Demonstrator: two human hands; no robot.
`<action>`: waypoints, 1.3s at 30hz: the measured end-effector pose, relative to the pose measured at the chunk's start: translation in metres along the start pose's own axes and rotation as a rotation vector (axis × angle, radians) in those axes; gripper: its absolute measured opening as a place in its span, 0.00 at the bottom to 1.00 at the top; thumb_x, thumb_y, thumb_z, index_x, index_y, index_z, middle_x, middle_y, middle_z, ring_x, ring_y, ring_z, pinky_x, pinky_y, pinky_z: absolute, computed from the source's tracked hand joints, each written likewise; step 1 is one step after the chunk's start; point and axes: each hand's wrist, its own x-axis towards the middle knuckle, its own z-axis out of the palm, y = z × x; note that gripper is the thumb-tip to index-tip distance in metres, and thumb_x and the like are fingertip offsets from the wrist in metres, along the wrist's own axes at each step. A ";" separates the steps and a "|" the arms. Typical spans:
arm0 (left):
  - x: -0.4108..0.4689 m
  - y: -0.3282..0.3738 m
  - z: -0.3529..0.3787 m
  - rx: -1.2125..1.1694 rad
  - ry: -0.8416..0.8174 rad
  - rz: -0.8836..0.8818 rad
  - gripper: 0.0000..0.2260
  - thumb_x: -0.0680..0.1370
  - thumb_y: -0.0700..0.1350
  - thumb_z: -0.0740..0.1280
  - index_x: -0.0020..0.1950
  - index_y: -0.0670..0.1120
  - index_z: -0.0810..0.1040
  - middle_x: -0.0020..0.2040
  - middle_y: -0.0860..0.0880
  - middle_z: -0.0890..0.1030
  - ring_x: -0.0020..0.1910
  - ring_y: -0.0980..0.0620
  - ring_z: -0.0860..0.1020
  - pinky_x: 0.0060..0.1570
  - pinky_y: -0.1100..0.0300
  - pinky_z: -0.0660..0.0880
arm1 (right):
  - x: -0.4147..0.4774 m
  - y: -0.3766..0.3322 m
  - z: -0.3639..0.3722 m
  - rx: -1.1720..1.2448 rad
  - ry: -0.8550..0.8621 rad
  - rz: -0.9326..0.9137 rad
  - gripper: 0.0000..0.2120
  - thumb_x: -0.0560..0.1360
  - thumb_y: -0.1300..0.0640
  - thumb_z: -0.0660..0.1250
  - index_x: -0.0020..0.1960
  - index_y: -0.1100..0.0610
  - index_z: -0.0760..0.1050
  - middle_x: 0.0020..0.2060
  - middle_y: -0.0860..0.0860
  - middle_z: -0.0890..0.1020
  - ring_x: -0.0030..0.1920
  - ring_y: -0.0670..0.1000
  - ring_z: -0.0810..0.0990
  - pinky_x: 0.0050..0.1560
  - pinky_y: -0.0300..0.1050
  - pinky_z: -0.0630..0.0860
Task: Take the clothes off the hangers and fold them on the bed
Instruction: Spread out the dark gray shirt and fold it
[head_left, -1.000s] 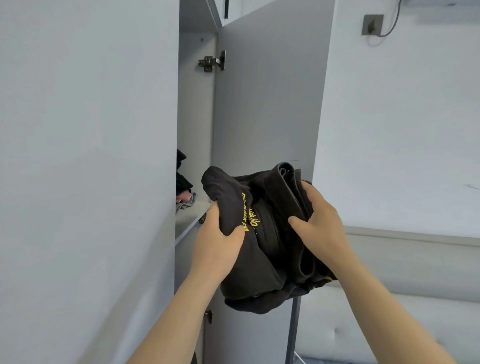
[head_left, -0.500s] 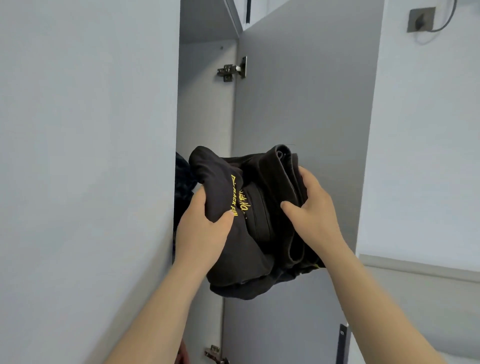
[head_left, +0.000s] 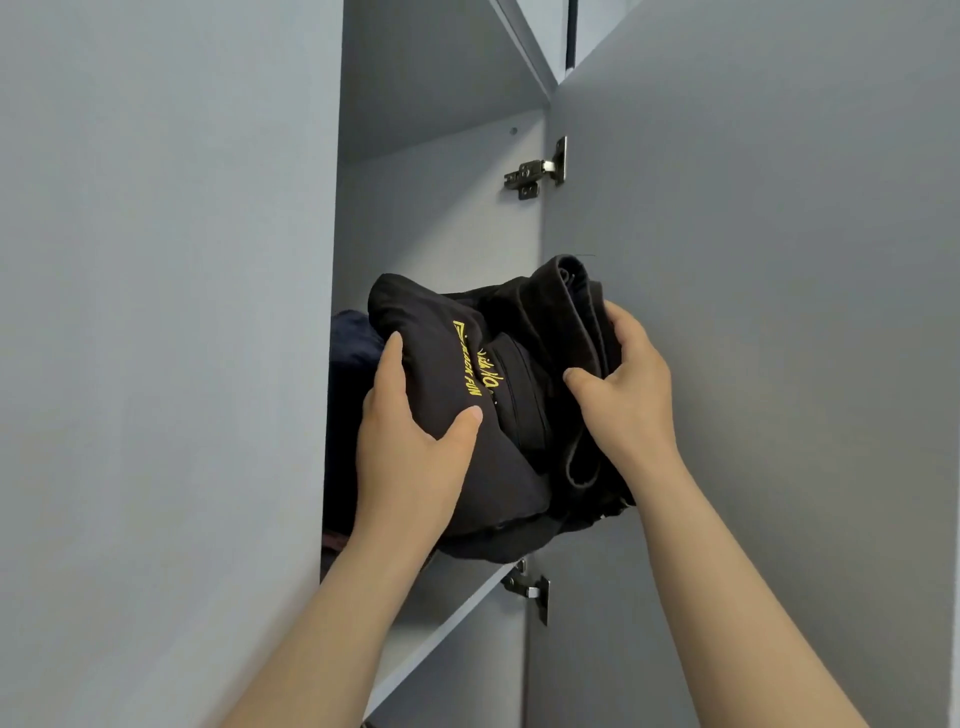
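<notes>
You are holding a folded black bundle of clothes (head_left: 511, 467) with both hands at the mouth of an open wardrobe compartment.

- Left hand (head_left: 410, 457): you are gripping the bundle's left side, with the thumb pressing across the front just under the yellow lettering (head_left: 466, 364) and the fingers reaching up along the far side.
- Right hand (head_left: 623, 400): you are gripping the right side, with the fingers curling over the stacked folded edges and the thumb pressing into the front.
- Both grips are closing firmly on cloth, and neither hand is holding anything else.

Position: the bundle is sitting between the grey left panel (head_left: 156, 312) and the open door (head_left: 753, 260), just above the shelf (head_left: 457, 597). Whether its underside is touching the shelf cannot be told. A dark navy garment (head_left: 353, 338) is lying behind it on the left, deeper inside and partly hidden.

Fittings: an upper hinge (head_left: 537, 171) is showing above the bundle and a lower hinge (head_left: 527, 584) just beneath it, both on the door's edge.
</notes>
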 end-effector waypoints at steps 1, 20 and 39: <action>0.006 0.000 0.002 -0.007 0.040 0.022 0.36 0.74 0.46 0.72 0.76 0.57 0.57 0.72 0.54 0.68 0.68 0.52 0.70 0.67 0.49 0.69 | 0.007 0.001 0.005 0.028 0.003 0.004 0.32 0.69 0.68 0.66 0.69 0.46 0.69 0.43 0.27 0.78 0.38 0.39 0.80 0.41 0.28 0.75; 0.121 -0.032 -0.005 0.256 0.640 0.230 0.24 0.78 0.38 0.66 0.72 0.51 0.69 0.69 0.53 0.71 0.65 0.61 0.68 0.53 0.83 0.59 | 0.149 0.010 0.135 0.576 -0.283 -0.126 0.30 0.69 0.71 0.67 0.69 0.52 0.70 0.55 0.47 0.80 0.54 0.44 0.80 0.49 0.34 0.78; 0.193 -0.130 -0.032 0.438 0.498 -0.199 0.32 0.73 0.54 0.72 0.74 0.48 0.66 0.75 0.46 0.64 0.71 0.49 0.66 0.66 0.61 0.61 | 0.205 0.094 0.284 -0.060 -0.848 -0.015 0.33 0.73 0.62 0.72 0.75 0.59 0.63 0.66 0.60 0.75 0.65 0.56 0.74 0.68 0.46 0.67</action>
